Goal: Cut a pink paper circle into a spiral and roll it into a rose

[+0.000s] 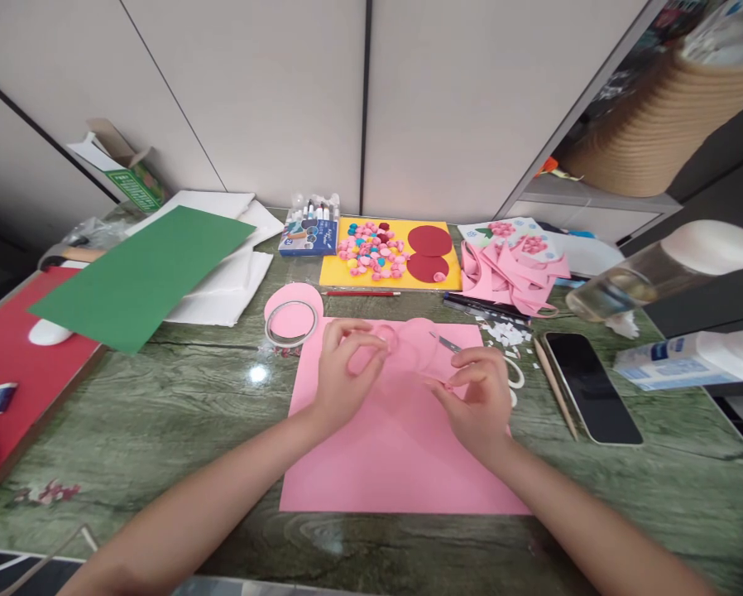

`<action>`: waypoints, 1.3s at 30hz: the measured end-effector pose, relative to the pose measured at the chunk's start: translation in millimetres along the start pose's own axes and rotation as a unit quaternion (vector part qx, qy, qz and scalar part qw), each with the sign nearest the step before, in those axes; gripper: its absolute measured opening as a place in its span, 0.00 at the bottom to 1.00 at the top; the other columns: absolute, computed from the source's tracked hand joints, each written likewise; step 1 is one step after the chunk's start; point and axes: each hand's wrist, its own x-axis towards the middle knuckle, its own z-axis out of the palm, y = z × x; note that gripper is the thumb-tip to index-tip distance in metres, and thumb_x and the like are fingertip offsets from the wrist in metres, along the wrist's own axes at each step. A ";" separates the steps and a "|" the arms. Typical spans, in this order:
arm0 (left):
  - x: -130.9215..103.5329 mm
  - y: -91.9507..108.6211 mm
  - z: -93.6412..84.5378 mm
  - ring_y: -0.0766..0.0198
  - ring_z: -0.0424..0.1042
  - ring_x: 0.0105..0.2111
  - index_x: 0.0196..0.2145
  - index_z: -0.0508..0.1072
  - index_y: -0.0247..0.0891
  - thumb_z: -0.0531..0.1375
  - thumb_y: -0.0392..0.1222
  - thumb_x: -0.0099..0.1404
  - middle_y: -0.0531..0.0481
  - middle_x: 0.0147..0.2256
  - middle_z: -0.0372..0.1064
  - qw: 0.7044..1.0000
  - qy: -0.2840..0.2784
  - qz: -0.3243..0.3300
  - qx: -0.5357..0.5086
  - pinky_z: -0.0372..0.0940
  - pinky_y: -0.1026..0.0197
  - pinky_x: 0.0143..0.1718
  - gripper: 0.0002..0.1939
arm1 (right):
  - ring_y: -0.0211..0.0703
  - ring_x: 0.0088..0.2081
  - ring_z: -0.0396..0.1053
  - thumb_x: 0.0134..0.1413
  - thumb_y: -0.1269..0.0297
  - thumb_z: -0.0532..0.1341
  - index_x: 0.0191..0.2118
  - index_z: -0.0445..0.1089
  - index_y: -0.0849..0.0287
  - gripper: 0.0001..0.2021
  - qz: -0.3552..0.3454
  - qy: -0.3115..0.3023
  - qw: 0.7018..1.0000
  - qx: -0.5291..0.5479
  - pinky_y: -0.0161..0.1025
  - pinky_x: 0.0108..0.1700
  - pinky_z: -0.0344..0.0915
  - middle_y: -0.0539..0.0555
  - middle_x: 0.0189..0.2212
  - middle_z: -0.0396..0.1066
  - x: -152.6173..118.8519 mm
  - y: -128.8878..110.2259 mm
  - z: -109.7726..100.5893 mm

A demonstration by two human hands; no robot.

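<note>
Both hands hover over a pink sheet [402, 463] lying on the green table. My left hand [350, 372] pinches a small curled pink paper piece [386, 336] between thumb and fingers. To its right, my right hand [480, 397] has thumb and fingertips together on a small pink bit [439, 382], too blurred to make out fully. Beneath and behind the hands lie pink paper circles [418, 343]. Scissors [514, 372] with white handles rest partly hidden behind my right hand. A tape roll [290, 323] sits on a pink circle at the sheet's upper left.
Behind is a yellow sheet [331, 271] bearing colourful paper bits and red circles. Pink scraps [514, 273], a phone [592, 387], a wooden stick [556, 389] and bottles [694, 360] stand or lie right. Green [141, 277] and red sheets [11, 356] lie left.
</note>
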 end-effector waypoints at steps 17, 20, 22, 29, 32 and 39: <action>-17.0 18.0 20.0 0.68 0.69 0.33 0.36 0.67 0.36 0.66 0.35 0.51 0.53 0.30 0.69 0.818 -0.199 -0.333 -0.426 0.62 0.64 0.37 0.15 | 0.44 0.35 0.63 0.51 0.66 0.61 0.27 0.62 0.55 0.06 0.006 -0.150 0.989 0.006 0.45 0.36 0.62 0.50 0.32 0.63 -3.7 -4.3 7.0; -14.3 14.8 17.4 0.68 0.69 0.32 0.37 0.67 0.36 0.66 0.35 0.51 0.52 0.30 0.70 0.810 -0.186 -0.349 -0.433 0.61 0.65 0.36 0.15 | 0.44 0.38 0.63 0.50 0.70 0.60 0.32 0.65 0.54 0.04 0.030 -0.183 0.983 0.011 0.45 0.39 0.63 0.51 0.33 0.63 -3.3 -3.8 6.4; -12.6 12.3 15.9 0.68 0.68 0.32 0.37 0.67 0.36 0.66 0.35 0.51 0.53 0.29 0.70 0.808 -0.183 -0.350 -0.437 0.61 0.65 0.36 0.15 | 0.44 0.39 0.63 0.51 0.70 0.60 0.34 0.66 0.54 0.04 0.037 -0.193 0.980 0.015 0.45 0.40 0.64 0.52 0.34 0.63 -2.9 -3.3 5.7; -9.1 10.3 15.9 0.68 0.68 0.31 0.35 0.68 0.37 0.66 0.34 0.49 0.54 0.29 0.68 0.817 -0.188 -0.339 -0.427 0.60 0.64 0.37 0.14 | 0.44 0.41 0.64 0.54 0.72 0.57 0.43 0.70 0.50 0.12 0.018 -0.218 0.975 0.025 0.44 0.41 0.66 0.53 0.37 0.65 -5.5 -2.2 6.2; -10.0 10.6 17.1 0.67 0.69 0.34 0.34 0.68 0.37 0.66 0.35 0.49 0.53 0.31 0.69 0.829 -0.180 -0.334 -0.410 0.60 0.63 0.39 0.14 | 0.44 0.41 0.65 0.56 0.72 0.56 0.45 0.70 0.48 0.14 0.020 -0.221 0.975 0.014 0.45 0.42 0.66 0.53 0.37 0.65 -6.6 -1.7 7.1; -15.0 10.3 19.7 0.67 0.70 0.35 0.35 0.67 0.38 0.64 0.37 0.53 0.53 0.32 0.71 0.835 -0.169 -0.338 -0.400 0.61 0.63 0.40 0.11 | 0.44 0.38 0.65 0.53 0.69 0.60 0.36 0.71 0.50 0.06 0.042 -0.172 0.984 -0.016 0.48 0.40 0.64 0.51 0.34 0.65 -7.5 3.1 7.8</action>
